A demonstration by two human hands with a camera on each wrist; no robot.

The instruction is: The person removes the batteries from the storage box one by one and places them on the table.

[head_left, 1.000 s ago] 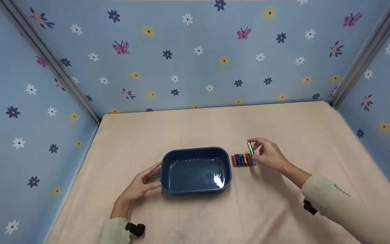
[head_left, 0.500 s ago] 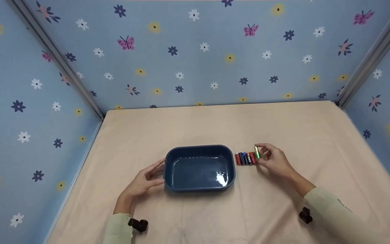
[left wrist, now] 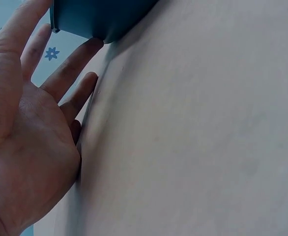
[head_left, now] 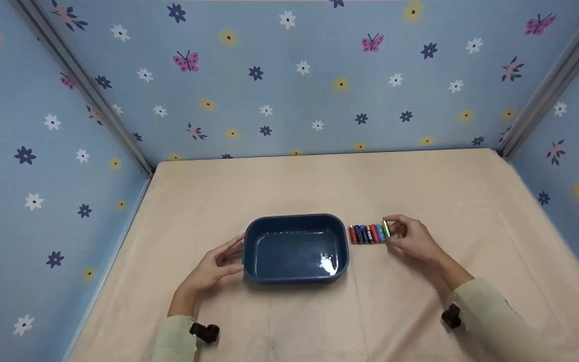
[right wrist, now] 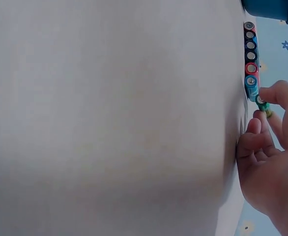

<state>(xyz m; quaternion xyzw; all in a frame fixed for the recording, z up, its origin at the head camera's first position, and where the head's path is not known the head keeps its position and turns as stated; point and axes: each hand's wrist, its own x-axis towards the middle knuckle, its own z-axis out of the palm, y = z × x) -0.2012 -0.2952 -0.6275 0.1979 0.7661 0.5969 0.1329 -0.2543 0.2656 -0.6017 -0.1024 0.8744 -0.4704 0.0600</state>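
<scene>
A deep blue rectangular dish (head_left: 289,259) with rounded corners stands on the table in the head view, nothing in it. My left hand (head_left: 208,271) touches its left side with extended fingers; the left wrist view shows the palm and fingertips (left wrist: 96,43) by the dish wall. Right of the dish, several batteries (head_left: 368,234) lie side by side in a row, red, dark blue, black and light blue. At the row's right end my right hand (head_left: 414,240) pinches a shiny green battery (head_left: 386,229) between thumb and fingers. In the right wrist view that battery (right wrist: 262,103) is beside the light blue one (right wrist: 251,82).
A beige cloth (head_left: 299,186) covers the table. Blue flowered panels (head_left: 289,80) stand at its back and both sides, with grey metal posts (head_left: 83,90) at the corners. Dark wrist cameras (head_left: 205,332) sit on both forearms.
My right hand has brought the green battery down to the right end of the row, where the light blue battery now shows between it and the red one. The left hand stays at the dish.
</scene>
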